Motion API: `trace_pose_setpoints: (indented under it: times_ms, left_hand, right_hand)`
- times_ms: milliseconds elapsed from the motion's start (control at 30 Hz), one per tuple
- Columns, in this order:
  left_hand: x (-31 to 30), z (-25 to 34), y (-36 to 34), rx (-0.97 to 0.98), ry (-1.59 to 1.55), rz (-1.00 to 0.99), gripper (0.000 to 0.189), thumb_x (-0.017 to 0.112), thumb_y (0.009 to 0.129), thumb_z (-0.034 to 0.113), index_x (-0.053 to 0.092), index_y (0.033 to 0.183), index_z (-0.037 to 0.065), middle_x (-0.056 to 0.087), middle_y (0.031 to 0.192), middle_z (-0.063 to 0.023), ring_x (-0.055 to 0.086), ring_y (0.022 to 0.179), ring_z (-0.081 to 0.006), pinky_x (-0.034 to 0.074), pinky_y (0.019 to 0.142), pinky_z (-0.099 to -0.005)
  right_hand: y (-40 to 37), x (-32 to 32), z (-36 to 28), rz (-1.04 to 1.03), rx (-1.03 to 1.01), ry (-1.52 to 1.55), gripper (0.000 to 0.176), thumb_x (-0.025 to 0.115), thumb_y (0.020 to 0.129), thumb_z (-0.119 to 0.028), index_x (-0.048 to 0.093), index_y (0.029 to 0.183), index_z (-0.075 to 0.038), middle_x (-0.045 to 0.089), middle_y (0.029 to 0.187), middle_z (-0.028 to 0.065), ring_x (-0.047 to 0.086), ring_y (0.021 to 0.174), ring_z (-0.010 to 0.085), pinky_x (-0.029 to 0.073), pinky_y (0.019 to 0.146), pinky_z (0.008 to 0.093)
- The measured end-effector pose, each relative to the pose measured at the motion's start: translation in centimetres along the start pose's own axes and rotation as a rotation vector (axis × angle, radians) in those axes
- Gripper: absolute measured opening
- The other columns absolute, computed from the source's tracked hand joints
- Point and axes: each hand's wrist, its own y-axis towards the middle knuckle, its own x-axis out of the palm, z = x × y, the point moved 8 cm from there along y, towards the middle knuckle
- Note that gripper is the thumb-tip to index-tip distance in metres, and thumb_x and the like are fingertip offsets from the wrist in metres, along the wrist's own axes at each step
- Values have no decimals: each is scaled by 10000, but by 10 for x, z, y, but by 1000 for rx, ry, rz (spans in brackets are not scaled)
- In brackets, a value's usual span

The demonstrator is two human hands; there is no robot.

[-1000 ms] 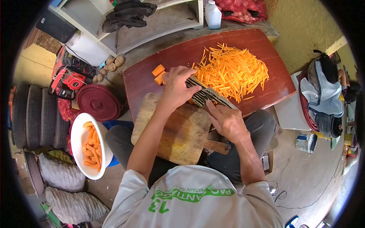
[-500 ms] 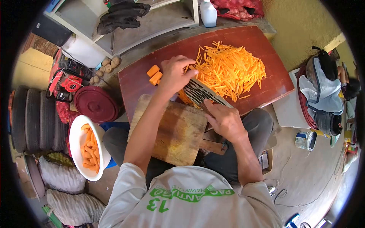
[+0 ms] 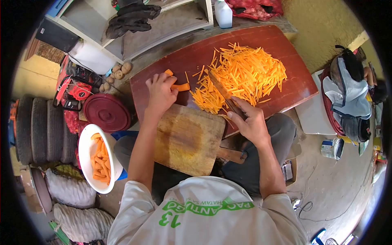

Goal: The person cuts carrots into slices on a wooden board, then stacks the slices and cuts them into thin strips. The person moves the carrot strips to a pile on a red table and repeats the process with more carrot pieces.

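My left hand (image 3: 161, 92) is curled over cut carrot pieces at the left of a red-brown board. One carrot piece (image 3: 181, 87) juts out between thumb and fingers; another carrot piece (image 3: 168, 72) shows just past the fingertips. In my right hand (image 3: 252, 124) is a knife (image 3: 220, 86), its blade pointing away from me, edge-on along the near side of a heap of carrot strips (image 3: 253, 73). A worn wooden chopping board (image 3: 183, 139) lies across my lap, bare on top.
The red-brown board (image 3: 281, 49) spreads in front of me. A white basin (image 3: 89, 167) of peeled carrots stands at left, near a dark red lid (image 3: 106, 112) and several tires (image 3: 36, 130). Potatoes (image 3: 118, 74) lie behind, and a tin can (image 3: 331, 148) is on the floor at right.
My left hand has moved left from the knife blade to the carrot pieces. The knife has swung from lying flat over the strips to pointing away, edge-on, beside the heap.
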Motion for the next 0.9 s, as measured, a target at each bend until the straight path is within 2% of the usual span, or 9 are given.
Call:
trace_pose_setpoints:
  times_ms: [33,133,233,467,567,633,767,833,900]
  left_hand:
    - [1,10,-1,68,27,12,412,839,823,134,808,1233,116,703,1280,-114,637,1221,-364,405,1033,-569]
    - [2,12,4,18,146,42,462,832,801,109,793,1261,108,689,1296,-126,638,1216,-367,407,1034,-576]
    - [11,-11,3,-149,98,-57,509,832,792,84,774,1297,111,682,1273,-129,638,1202,-377,415,1036,-563]
    - [19,-22,-14,-70,47,22,499,786,822,13,769,1312,102,684,1249,-152,647,1177,-392,496,998,-535]
    - [-1,-19,-17,-57,-52,144,494,786,789,10,779,1278,80,682,1214,-147,647,1121,-377,520,961,-514]
    - [-35,-8,-25,-99,-134,213,492,781,780,5,783,1269,60,682,1194,-150,647,1123,-366,537,964,-497]
    - [-67,2,-62,-253,-513,62,488,786,798,14,768,1285,26,680,1211,-160,659,1165,-336,575,965,-444]
    - [-72,22,-85,-264,-577,-42,494,787,820,16,752,1313,17,673,1242,-171,671,1182,-329,592,953,-421]
    - [-80,52,-104,-199,-526,50,490,796,836,10,742,1324,16,663,1267,-178,686,1164,-342,601,937,-411]
  right_hand:
    - [0,0,1,7,-11,-13,469,835,986,-80,699,1413,58,826,1084,162,729,976,112,599,888,322]
    - [1,1,2,4,-15,-53,455,839,986,-89,710,1396,60,826,1071,175,735,965,116,601,872,326]
    - [1,0,1,4,-1,-50,453,842,987,-96,711,1391,63,825,1057,185,734,952,115,603,854,331]
    - [0,4,8,-8,-10,-96,457,842,990,-95,710,1397,64,828,1054,181,723,937,102,604,829,325]
    - [1,6,11,-34,62,-9,511,867,943,-121,710,1392,66,792,1137,312,820,1056,348,613,923,407]
    - [1,6,15,-26,68,-24,513,868,942,-121,712,1399,52,792,1130,310,820,1046,345,612,921,404]
    - [0,7,10,-9,-10,-84,518,870,946,-128,715,1416,24,795,1109,301,818,1009,334,611,910,403]
    - [-1,11,2,-37,26,-73,516,870,955,-132,715,1425,14,794,1096,295,799,979,231,609,891,370]
    - [-4,16,-5,-82,77,-54,514,869,958,-128,714,1424,22,792,1088,291,774,939,173,609,866,353]
